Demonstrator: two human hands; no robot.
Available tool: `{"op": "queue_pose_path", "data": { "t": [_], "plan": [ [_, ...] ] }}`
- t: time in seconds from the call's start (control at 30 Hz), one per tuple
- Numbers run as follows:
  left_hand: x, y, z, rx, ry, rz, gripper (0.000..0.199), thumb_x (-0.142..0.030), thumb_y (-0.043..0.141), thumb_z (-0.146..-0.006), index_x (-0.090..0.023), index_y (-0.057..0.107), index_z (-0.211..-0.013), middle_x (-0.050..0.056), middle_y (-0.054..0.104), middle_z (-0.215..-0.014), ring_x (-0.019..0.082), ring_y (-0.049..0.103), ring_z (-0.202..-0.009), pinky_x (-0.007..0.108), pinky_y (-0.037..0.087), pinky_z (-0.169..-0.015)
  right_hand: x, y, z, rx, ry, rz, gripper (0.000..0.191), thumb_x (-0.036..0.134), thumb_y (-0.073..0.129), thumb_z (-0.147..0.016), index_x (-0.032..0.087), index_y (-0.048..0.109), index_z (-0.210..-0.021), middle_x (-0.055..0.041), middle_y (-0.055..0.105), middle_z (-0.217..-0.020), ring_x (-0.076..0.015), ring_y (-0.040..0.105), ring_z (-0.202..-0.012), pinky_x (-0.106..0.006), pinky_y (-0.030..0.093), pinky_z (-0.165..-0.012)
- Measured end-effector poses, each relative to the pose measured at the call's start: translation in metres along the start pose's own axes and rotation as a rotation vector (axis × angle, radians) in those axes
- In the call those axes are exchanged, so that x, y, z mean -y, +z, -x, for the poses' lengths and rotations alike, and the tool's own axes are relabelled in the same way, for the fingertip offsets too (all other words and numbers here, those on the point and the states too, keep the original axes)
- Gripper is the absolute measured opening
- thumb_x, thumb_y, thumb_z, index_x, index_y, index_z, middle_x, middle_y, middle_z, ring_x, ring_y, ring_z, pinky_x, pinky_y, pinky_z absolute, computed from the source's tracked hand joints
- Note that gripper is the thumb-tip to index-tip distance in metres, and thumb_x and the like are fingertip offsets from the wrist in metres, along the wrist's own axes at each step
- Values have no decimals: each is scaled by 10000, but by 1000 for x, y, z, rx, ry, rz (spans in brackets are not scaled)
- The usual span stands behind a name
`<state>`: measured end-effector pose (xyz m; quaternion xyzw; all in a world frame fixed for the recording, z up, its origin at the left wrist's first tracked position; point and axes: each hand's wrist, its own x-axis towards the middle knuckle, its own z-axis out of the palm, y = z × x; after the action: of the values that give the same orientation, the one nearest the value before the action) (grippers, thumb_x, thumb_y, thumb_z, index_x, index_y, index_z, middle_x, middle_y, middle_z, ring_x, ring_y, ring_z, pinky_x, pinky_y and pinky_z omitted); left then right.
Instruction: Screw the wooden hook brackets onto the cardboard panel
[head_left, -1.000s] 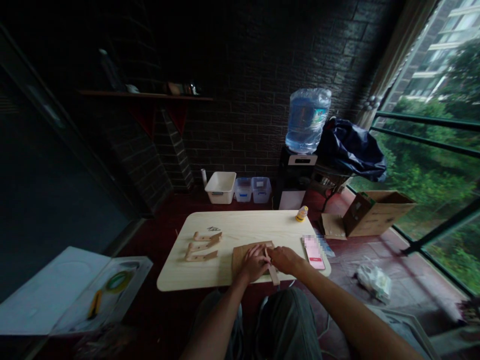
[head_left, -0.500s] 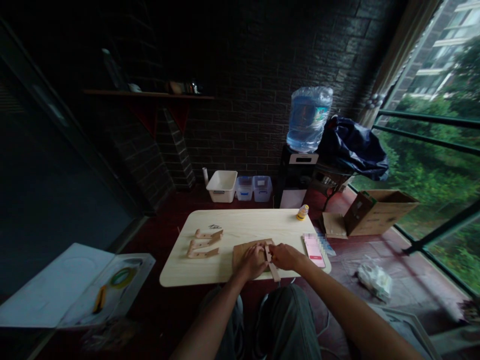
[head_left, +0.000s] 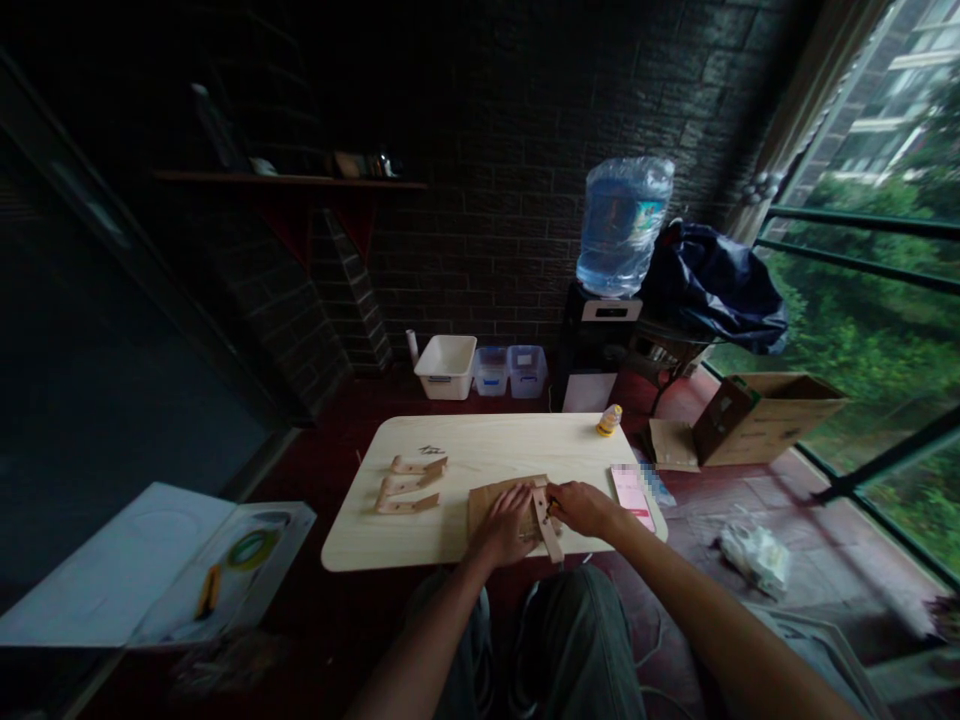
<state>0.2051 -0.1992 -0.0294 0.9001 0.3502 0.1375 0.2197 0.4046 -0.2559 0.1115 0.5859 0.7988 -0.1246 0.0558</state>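
Note:
On the pale wooden table (head_left: 442, 545), my left hand (head_left: 506, 525) lies with its fingers stretched over a brown cardboard piece (head_left: 484, 500), next to a light wooden strip (head_left: 550, 528). The strip has holes and slants over the cardboard toward the front edge. Closed fingers of my right hand (head_left: 576, 505) are at the strip's right side, around something small and dark that I cannot make out. Several shaped wooden parts (head_left: 409, 485) lie on the table's left, and small dark pieces (head_left: 431, 451) lie behind them.
A small yellow-capped bottle (head_left: 609, 420) and a pink-screened phone (head_left: 631, 492) are at the table's right. Beyond it stand a white bin (head_left: 446, 368), clear boxes (head_left: 491, 372) and a water dispenser (head_left: 592, 345). An open case (head_left: 214, 570) is at the left; a cardboard box (head_left: 765, 425) is at the right.
My right hand has drawn slightly right, off the strip's face to its side. My left fingers now lie flatter on the cardboard. The view has shifted slightly.

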Motion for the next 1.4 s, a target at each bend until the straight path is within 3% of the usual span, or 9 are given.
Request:
{"op": "queue_pose_path", "data": {
  "t": [0.37,0.53,0.7,0.97,1.4],
  "plan": [
    [3,3,-3,23,-8,-23,962,-464,712,-760,-207,253,-1566,108,264,-1645,280,195,-1536,464,173,-1252,9,6,5,-20,38,30,365,306,458,-991,134,512,-1308,-180,731,-1095,-280,708,-1005,-326,496,-800],
    [3,6,-2,-5,-2,-27,965,-455,721,-744,-203,268,-1559,119,290,-1634,297,217,-1528,483,185,-1248,14,3,11,-27,16,33,327,287,438,-997,183,531,-1292,-154,728,-1126,-267,700,-1029,-331,492,-819],
    [2,7,1,-33,2,-15,1010,-442,735,-721,-202,241,-1568,105,277,-1641,288,210,-1530,473,169,-1259,18,5,7,-10,18,42,309,264,425,-1000,149,551,-1258,-171,727,-1122,-271,706,-1025,-335,501,-817],
    [-3,-2,-3,0,-79,46,770,-411,563,-881,-240,254,-1565,74,334,-1620,254,251,-1519,458,192,-1256,15,8,-1,10,75,48,315,291,448,-993,129,553,-1243,-192,729,-1092,-280,712,-1021,-331,508,-811],
    [-2,5,-3,-32,-57,8,775,-482,553,-907,-229,240,-1569,84,317,-1627,268,236,-1522,471,176,-1256,18,5,2,6,27,55,348,270,443,-983,163,527,-1304,-178,730,-1113,-295,709,-1016,-350,512,-806]
  ]
}}
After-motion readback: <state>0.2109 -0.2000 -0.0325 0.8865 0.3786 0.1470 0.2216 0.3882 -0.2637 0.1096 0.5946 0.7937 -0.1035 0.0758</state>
